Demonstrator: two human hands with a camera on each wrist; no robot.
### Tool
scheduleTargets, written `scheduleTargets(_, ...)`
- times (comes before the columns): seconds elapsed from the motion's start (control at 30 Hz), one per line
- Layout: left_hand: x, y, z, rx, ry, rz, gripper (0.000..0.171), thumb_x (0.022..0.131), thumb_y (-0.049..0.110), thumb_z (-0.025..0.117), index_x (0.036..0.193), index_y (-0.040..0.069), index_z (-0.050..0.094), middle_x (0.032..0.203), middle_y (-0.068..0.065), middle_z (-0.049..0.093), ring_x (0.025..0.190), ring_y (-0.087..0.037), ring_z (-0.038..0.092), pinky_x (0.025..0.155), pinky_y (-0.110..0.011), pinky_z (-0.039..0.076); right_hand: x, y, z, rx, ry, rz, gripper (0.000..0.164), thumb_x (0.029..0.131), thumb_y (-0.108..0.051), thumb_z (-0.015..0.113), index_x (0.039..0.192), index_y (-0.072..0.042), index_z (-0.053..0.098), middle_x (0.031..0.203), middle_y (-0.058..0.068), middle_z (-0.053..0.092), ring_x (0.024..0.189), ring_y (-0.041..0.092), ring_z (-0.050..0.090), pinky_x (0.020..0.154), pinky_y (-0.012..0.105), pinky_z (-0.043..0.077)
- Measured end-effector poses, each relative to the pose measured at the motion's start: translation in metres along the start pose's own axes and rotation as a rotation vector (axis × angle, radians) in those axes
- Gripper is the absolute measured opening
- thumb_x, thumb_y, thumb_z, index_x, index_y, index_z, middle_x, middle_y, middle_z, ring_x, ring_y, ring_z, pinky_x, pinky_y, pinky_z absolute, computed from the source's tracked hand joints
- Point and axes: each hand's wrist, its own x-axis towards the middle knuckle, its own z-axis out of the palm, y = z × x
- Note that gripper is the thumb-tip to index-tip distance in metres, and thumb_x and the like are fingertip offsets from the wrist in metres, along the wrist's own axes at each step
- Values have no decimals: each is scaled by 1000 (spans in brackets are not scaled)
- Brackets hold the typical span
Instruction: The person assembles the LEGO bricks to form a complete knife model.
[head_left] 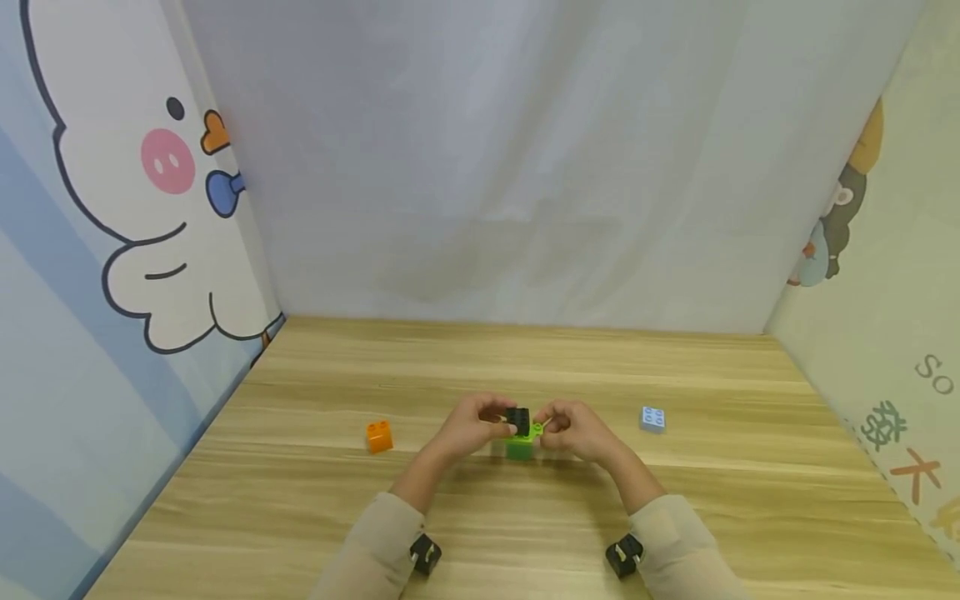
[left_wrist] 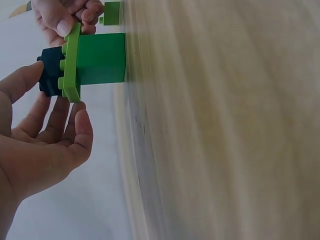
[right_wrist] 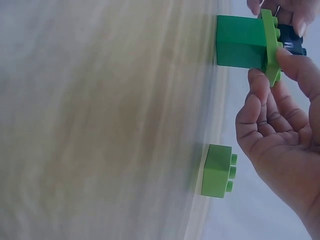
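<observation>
- We see the left hand [head_left: 472, 427] pinching a black block [left_wrist: 50, 72] between thumb and fingers.
- We see the right hand [head_left: 576, 430] pinching one end of a lime plate [right_wrist: 271, 45] between thumb and fingers.
- Stack: a green block [left_wrist: 101, 59] stands upright on the wooden table [head_left: 517, 533], between the two hands. The lime plate lies across its top, overhanging it, and the black block sits over the plate's studs. We cannot tell whether it is pressed fully home.
- Lettering, black block: in the right wrist view we note a pale mark [right_wrist: 288, 45] on one side, turned sideways, resembling an M or W; too small for us to settle.
- Lettering, right-hand cloth [head_left: 840, 350]: we read "SO" [head_left: 934, 375], then the characters 發 [head_left: 885, 425] and 大 [head_left: 917, 475]. A further mark is cut by the frame edge.
- Left of the hands, well apart, we log an orange block [head_left: 379, 437], studs up.
- Right of the hands, well apart, we log a pale blue block [head_left: 652, 418], studs up.
- The right wrist view shows a light green block [right_wrist: 217, 171] on the table; we cannot tell whether it is that same block under different colour.
- Left-hand cloth [head_left: 82, 392]: printed with a white cartoon bird [head_left: 112, 175].
</observation>
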Motion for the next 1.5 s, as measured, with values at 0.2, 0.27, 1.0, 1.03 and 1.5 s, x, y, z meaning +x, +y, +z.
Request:
scheduleTargets(0.2, -6, 15, 2, -5, -5, 0, 33, 82, -1, 66, 114, -8, 59, 108, -18, 59, 98, -34, 53, 83, -45, 44, 10, 23, 0, -13, 25, 13, 25, 82, -2, 66, 104, 7, 58, 81, 9, 61, 74, 18, 57, 64, 36, 48)
scheduleTargets(0.27, -3, 9, 3, 0, -1, -4, 32, 82, 0, 67, 113, -6, 61, 107, -15, 60, 97, -32, 54, 83, -45, 44, 11, 26, 0, -9, 25, 14, 26, 82, -4, 67, 104, 6, 58, 81, 8, 61, 74, 18, 57, 64, 33, 48)
scheduleTargets(1.0, 4, -7, 7, 85, -1, -16, 31, 81, 9, 70, 112, 6, 64, 104, -4, 63, 97, -22, 55, 82, -41, 45, 10, 24, 0, -7, 21, 23, 24, 81, -2, 66, 102, 5, 58, 80, 8, 60, 74, 18, 55, 63, 32, 47)
scheduleTargets(1.03, 4, -7, 7, 87, -2, -15, 31, 81, 9, 70, 112, 6, 64, 105, -4, 63, 97, -22, 55, 82, -41, 45, 10, 24, 0, -8, 23, 26, 24, 81, -2, 66, 102, 5, 59, 80, 8, 60, 74, 18, 55, 63, 33, 47)
scheduleTargets(1.5, 8, -12, 2, 103, -56, -24, 33, 82, 12, 70, 113, 3, 63, 104, -6, 63, 98, -24, 57, 88, -45, 43, 10, 24, -1, -16, 25, 16, 24, 81, -3, 67, 102, 5, 60, 80, 6, 61, 76, 19, 56, 63, 33, 47)
